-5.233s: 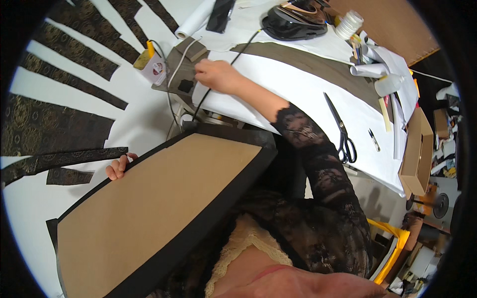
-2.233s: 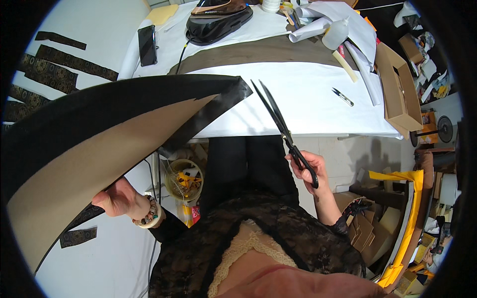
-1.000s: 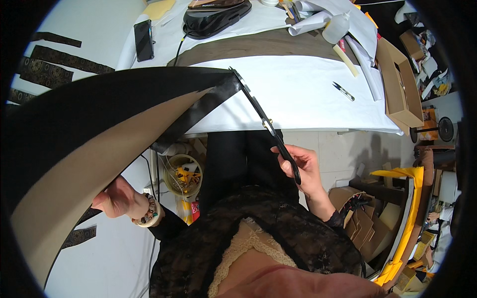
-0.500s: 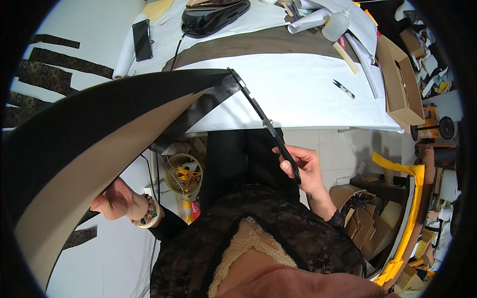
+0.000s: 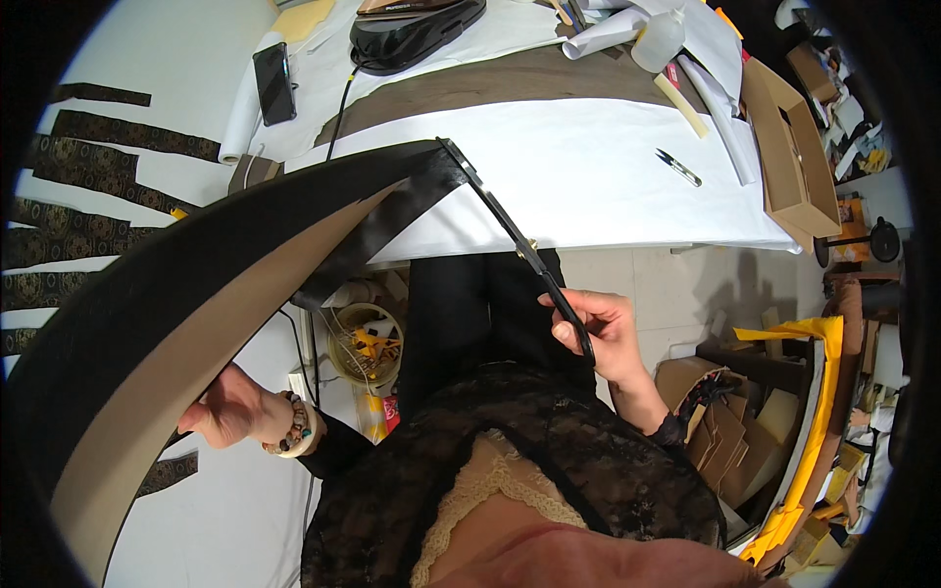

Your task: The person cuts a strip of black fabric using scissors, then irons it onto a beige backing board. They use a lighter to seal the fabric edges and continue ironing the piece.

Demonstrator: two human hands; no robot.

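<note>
A long curved piece of fabric (image 5: 108, 392), black along one band and beige along another, sweeps from the left rim to a narrow tip above the table edge. My left hand (image 5: 230, 407) grips its lower edge, the fingers partly hidden behind it. In my right hand (image 5: 608, 333) is a pair of black scissors (image 5: 505, 223), held by the handles and slanting up to the left. The blade ends meet the narrow fabric tip; whether they are cutting through it I cannot tell.
On the white-covered table (image 5: 578, 176) lie thread snips (image 5: 678, 167), an iron (image 5: 417, 34), a phone (image 5: 274, 83) and a squeeze bottle (image 5: 659, 41). A cardboard box (image 5: 789, 157) stands at its right end. Below are a scrap bin (image 5: 368, 343) and patterned strips (image 5: 88, 167) at left.
The fabric's far left part has dropped a little, uncovering more of the patterned strips. The scissors' tip sits slightly further left with the fabric tip. Both hands keep their hold.
</note>
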